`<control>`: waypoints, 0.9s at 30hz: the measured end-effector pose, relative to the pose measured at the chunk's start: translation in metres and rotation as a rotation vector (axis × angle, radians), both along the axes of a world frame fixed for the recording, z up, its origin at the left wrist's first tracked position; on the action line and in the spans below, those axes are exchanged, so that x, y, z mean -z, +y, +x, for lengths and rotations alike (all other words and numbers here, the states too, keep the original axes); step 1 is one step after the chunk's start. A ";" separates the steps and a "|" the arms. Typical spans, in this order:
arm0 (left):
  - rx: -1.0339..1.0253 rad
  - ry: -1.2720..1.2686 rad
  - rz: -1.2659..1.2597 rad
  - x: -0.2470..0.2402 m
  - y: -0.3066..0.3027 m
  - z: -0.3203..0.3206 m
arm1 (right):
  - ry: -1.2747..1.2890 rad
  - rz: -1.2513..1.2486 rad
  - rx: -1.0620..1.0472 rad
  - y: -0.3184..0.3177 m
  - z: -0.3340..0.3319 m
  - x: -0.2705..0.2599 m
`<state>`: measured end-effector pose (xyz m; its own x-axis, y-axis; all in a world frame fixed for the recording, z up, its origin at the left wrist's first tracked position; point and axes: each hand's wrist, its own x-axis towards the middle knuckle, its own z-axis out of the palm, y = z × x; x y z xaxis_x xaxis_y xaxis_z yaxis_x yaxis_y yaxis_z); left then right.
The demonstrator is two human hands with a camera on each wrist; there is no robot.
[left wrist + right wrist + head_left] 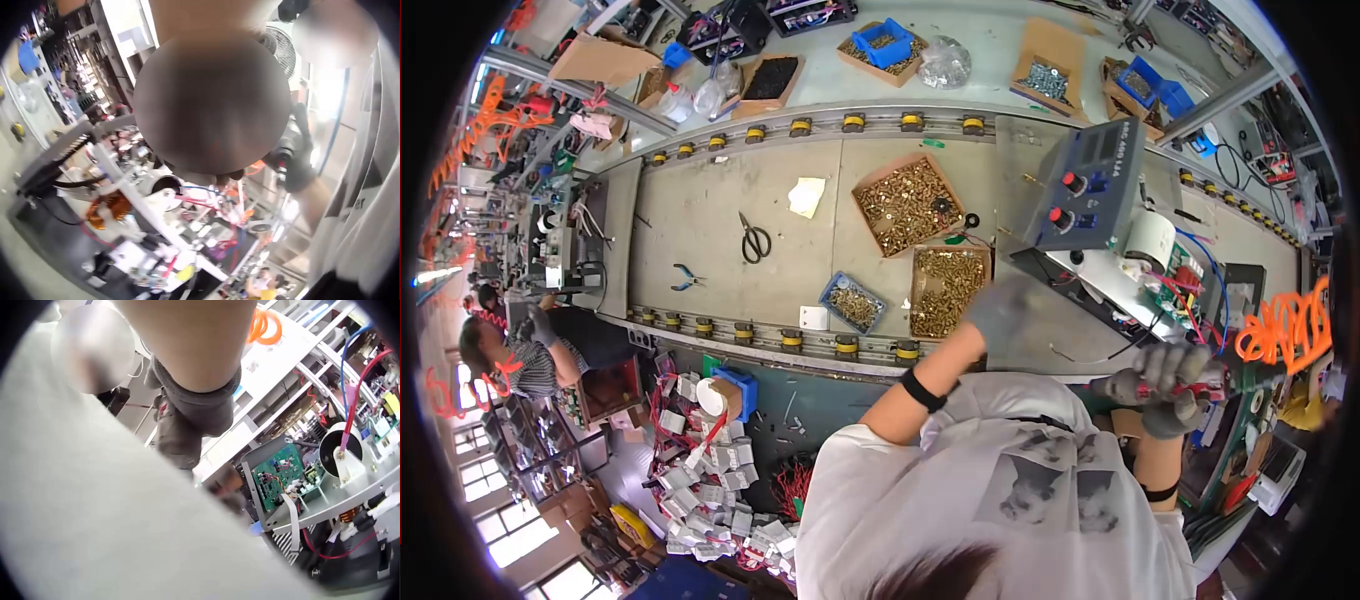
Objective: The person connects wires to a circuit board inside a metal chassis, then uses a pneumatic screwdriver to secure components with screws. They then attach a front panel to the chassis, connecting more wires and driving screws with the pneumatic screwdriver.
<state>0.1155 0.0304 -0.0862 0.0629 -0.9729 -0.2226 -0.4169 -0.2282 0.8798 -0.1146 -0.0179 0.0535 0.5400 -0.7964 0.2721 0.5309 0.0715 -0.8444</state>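
In the head view my gloved left hand is blurred, beside the box of brass fittings and near the tilted blue-panelled machine. A round blur covers most of this hand in the left wrist view, so its finger pose is unclear. My gloved right hand grips a red and grey power tool to the right, below the machine's open side. The right wrist view shows that glove near the machine's green circuit board; a sleeve hides much of the lower left.
Another box of brass fittings, a blue tray of small parts, scissors and pliers lie on the bench. Rollers line its edges. An orange coiled hose hangs at right; another person sits far left.
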 end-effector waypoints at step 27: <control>-0.362 -0.482 0.528 0.156 0.050 0.075 | 0.152 0.020 0.298 0.010 -0.071 -0.012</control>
